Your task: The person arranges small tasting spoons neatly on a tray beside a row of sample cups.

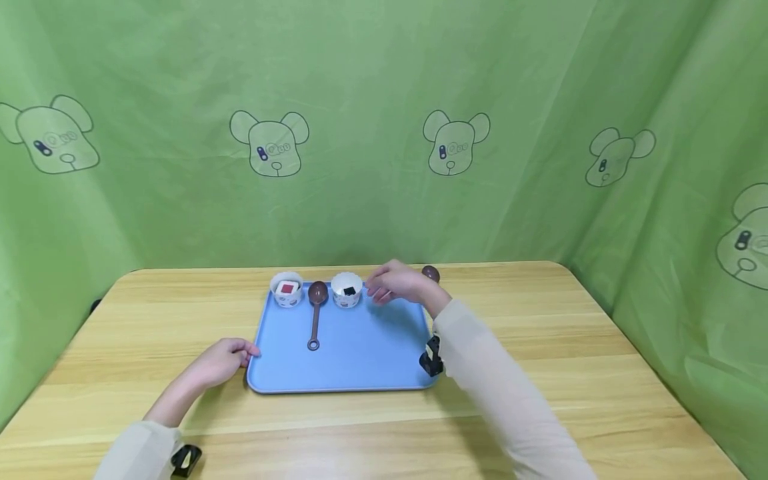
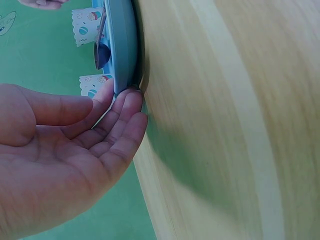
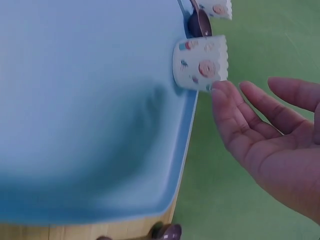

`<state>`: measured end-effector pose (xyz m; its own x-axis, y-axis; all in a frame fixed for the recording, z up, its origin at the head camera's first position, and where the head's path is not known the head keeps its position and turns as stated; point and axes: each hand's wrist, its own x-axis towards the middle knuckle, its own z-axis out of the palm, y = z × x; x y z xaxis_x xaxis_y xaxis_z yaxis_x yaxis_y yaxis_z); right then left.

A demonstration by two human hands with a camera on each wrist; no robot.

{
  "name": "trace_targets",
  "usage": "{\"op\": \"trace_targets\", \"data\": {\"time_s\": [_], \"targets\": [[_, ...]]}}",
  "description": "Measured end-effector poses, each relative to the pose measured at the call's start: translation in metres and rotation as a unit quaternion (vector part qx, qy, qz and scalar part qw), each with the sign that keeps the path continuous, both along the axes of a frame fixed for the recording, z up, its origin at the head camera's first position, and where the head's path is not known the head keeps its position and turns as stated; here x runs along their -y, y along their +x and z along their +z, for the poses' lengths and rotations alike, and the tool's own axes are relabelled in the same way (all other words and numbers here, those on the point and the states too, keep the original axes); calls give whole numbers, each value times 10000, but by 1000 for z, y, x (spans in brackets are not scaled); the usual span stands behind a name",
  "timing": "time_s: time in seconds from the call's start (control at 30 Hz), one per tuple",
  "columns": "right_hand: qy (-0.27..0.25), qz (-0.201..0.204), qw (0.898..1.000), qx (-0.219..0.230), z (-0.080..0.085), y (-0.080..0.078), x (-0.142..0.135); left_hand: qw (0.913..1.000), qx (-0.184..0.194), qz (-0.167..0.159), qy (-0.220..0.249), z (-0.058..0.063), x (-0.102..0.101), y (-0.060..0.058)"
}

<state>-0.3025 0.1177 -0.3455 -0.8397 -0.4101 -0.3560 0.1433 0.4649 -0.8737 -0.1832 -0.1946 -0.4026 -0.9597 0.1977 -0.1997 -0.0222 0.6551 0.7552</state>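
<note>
My left hand touches the left rim of the blue tray; in the left wrist view its fingertips meet the tray edge, and the thumb stands apart. Just right of the right paper cup, my right hand hovers over the tray's far edge with loosely bent fingers and nothing in them. That scalloped white cup has a black piece inside. Another such cup, at the tray's far left, contains a white block with a red square. Between the cups lies a brown spoon, handle toward me.
Beyond the tray's far right corner, a second brown spoon shows its bowl, partly hidden by the right arm. The tray lies on a wooden table. A green curtain hangs behind the table and along its sides.
</note>
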Motion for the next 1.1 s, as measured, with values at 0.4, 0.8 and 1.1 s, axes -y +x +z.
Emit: {"op": "trace_targets", "data": {"time_s": [0.4,0.8,1.1], "targets": [[-192,-241,9994,-181,-5,-14,-39,10000,20,-10,-43,0,-1,-1],[-38,-742,9970,-202,0,-13,-70,10000,62,-15,-66,1,-1,0],[-52,-916,9955,-250,-3,-11,-95,10000,58,-10,-64,1,0,0]]}}
